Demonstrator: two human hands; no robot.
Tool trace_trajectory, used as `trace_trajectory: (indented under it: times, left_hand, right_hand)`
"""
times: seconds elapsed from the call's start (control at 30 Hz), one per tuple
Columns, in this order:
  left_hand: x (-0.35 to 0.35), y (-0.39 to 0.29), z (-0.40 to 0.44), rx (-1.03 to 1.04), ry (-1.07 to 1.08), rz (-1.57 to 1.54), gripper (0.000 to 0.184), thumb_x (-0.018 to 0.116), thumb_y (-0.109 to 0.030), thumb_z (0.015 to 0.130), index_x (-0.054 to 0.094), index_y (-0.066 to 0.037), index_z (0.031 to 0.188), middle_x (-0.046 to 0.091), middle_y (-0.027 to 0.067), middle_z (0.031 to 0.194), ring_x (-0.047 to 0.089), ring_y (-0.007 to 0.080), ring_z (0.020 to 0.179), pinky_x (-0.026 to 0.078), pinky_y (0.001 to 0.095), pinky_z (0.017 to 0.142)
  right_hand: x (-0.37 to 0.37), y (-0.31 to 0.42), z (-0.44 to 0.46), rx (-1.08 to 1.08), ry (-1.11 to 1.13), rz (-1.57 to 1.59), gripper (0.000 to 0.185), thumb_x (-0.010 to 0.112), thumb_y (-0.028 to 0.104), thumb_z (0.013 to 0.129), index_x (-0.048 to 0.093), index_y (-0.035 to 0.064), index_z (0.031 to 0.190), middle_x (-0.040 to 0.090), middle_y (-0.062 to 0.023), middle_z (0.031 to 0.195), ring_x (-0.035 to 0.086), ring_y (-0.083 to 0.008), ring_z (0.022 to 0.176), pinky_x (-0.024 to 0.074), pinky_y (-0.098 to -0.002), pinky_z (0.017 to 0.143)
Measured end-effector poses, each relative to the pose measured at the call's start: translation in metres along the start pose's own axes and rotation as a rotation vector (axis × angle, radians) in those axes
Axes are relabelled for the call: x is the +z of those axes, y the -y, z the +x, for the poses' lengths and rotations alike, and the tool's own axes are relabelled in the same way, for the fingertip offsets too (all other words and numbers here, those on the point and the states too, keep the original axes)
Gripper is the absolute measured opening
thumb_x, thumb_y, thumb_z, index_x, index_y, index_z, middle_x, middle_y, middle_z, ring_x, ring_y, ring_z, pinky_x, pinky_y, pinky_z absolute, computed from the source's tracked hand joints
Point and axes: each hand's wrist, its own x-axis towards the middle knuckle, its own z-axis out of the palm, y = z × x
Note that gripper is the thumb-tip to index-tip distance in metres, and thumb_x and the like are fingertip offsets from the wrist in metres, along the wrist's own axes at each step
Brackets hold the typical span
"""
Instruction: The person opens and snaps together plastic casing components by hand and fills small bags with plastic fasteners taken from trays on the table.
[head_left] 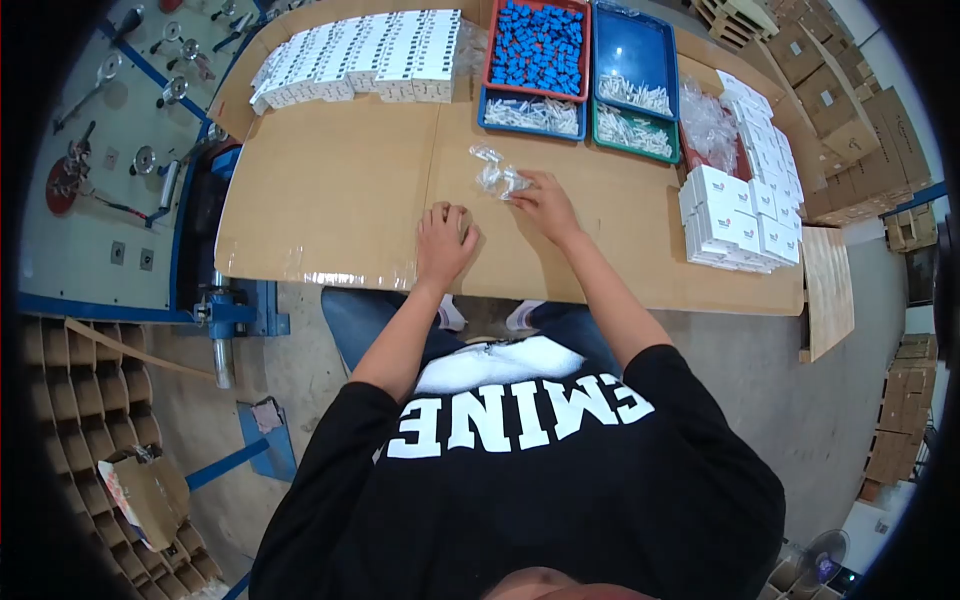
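Note:
My right hand (545, 207) pinches the edge of a crumpled clear plastic bag (492, 172) on the cardboard-covered table (340, 190). The contents of the bag, if any, are too small to make out. To its left, my left hand (445, 245) rests on the cardboard with slightly bent fingers, thumb apart, holding nothing.
Rows of white boxes (360, 55) line the back left. Beyond my hands stand a red tray of blue parts (487, 70), a blue tray (640, 45) and trays of small white pieces. More white boxes (725, 215) are stacked at right, beside clear bags (708, 125).

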Motion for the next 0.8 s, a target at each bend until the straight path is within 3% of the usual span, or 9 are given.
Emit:
trace_trajectory:
  times: [0.1,0.17,0.2,0.27,0.3,0.37,0.57,0.8]
  left_hand:
    - [0.002,0.004,-0.001,-0.008,0.003,-0.05,0.032,0.07,-0.028,0.087,0.065,-0.008,0.111,0.059,0.0136,0.117,0.055,0.0333,0.113,0.045,0.0471,0.097]
    - [0.005,0.008,0.0,-0.013,-0.014,-0.105,0.029,0.071,-0.025,0.086,0.066,-0.008,0.109,0.059,0.0137,0.117,0.055,0.034,0.111,0.045,0.0472,0.096]
    - [0.004,0.008,-0.001,-0.005,-0.008,-0.111,0.029,0.071,-0.025,0.086,0.066,-0.008,0.109,0.059,0.0137,0.117,0.055,0.034,0.111,0.045,0.0472,0.096]
    - [0.001,0.008,-0.001,-0.005,-0.017,-0.131,0.028,0.072,-0.023,0.086,0.065,-0.008,0.108,0.059,0.0132,0.115,0.056,0.034,0.11,0.046,0.0466,0.095]
    - [0.001,0.009,-0.001,0.005,-0.015,-0.138,0.028,0.072,-0.023,0.086,0.065,-0.008,0.108,0.059,0.0132,0.115,0.056,0.034,0.11,0.046,0.0466,0.095]
    - [0.001,0.01,0.0,-0.026,-0.006,-0.203,0.026,0.072,-0.017,0.085,0.064,-0.005,0.108,0.059,0.0131,0.116,0.055,0.0354,0.11,0.045,0.0453,0.097]
    - [0.002,0.009,0.001,-0.012,-0.004,-0.19,0.025,0.072,-0.018,0.084,0.065,-0.007,0.106,0.06,0.0119,0.113,0.056,0.0337,0.107,0.045,0.0452,0.094]
    - [0.003,0.011,0.001,-0.027,-0.009,-0.213,0.025,0.071,-0.017,0.084,0.064,-0.007,0.106,0.06,0.0117,0.114,0.055,0.0336,0.108,0.045,0.045,0.095]
  right_hand:
    - [0.01,0.001,-0.005,0.135,-0.143,0.235,0.014,0.074,0.011,0.088,0.08,0.0068,0.1,0.067,-0.0157,0.128,0.063,-0.0301,0.12,0.0532,-0.0391,0.097]
    - [0.011,0.01,-0.014,0.463,-0.265,0.874,0.014,0.072,0.013,0.093,0.079,0.0012,0.098,0.07,-0.0121,0.127,0.067,-0.0216,0.114,0.0541,-0.0338,0.092]
    - [0.005,0.014,-0.02,0.469,-0.276,0.87,0.014,0.072,0.013,0.093,0.079,0.0012,0.098,0.07,-0.0121,0.127,0.067,-0.0216,0.114,0.0541,-0.0338,0.092]
    - [-0.014,0.022,-0.031,0.731,-0.237,0.921,0.019,0.068,0.011,0.097,0.076,-0.0027,0.107,0.069,-0.0121,0.129,0.066,-0.0174,0.114,0.0534,-0.0321,0.095]
    - [-0.022,0.027,-0.037,0.733,-0.249,0.915,0.019,0.068,0.011,0.097,0.076,-0.0027,0.107,0.069,-0.0121,0.129,0.066,-0.0174,0.114,0.0534,-0.0321,0.095]
    - [-0.037,0.034,-0.049,0.809,-0.425,1.421,0.024,0.064,0.01,0.099,0.071,0.0018,0.121,0.07,-0.0141,0.127,0.067,-0.0209,0.114,0.0529,-0.0345,0.099]
    - [-0.067,-0.009,-0.075,0.665,-0.605,1.504,0.025,0.061,0.009,0.101,0.067,0.0015,0.124,0.071,-0.0151,0.124,0.069,-0.0244,0.112,0.054,-0.0361,0.098]
    - [-0.099,-0.03,-0.092,0.72,-0.657,1.377,0.028,0.058,0.015,0.105,0.064,0.0051,0.13,0.067,-0.0152,0.132,0.067,-0.0228,0.118,0.055,-0.0375,0.099]
